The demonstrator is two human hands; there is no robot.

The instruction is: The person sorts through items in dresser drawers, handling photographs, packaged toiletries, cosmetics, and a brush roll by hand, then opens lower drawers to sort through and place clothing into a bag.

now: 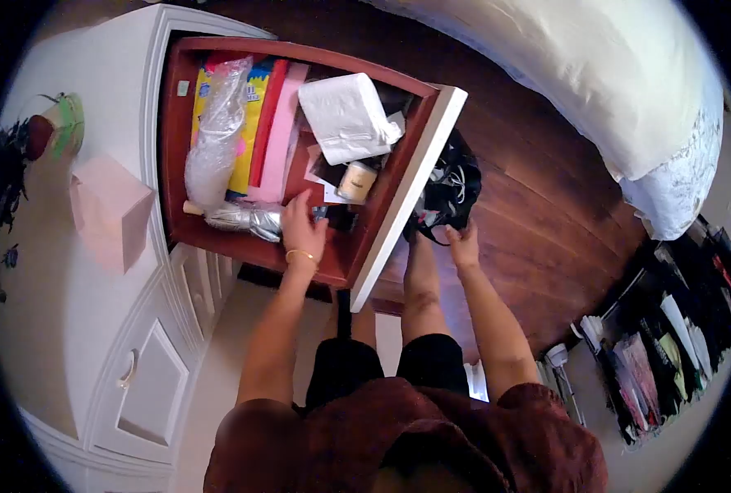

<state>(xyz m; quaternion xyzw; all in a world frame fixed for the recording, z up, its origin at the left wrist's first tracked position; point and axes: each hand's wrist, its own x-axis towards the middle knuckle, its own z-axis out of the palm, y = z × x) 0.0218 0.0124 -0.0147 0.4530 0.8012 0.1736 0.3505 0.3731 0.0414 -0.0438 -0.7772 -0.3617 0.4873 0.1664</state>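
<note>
My left hand (303, 232) reaches into the open drawer (451, 111), its fingers apart beside a silver foil-like wrapped bundle (254, 220). Small dark items lie just right of its fingertips, too dim to name. A cream-labelled round container (355, 181) and a folded white paper bundle (349, 119) sit farther back. Beyond the drawer front, my right hand (464, 246) pinches the edge of a black bag (446, 193), which holds tangled dark and white things that I cannot make out.
Bubble wrap (220, 123), a yellow packet (257, 99) and a pink strip (283, 135) fill the drawer's left side. A pink box (112, 214) stands on the white dresser (49, 329). A bed (579, 74) is at upper right, a packed shelf (661, 345) at lower right.
</note>
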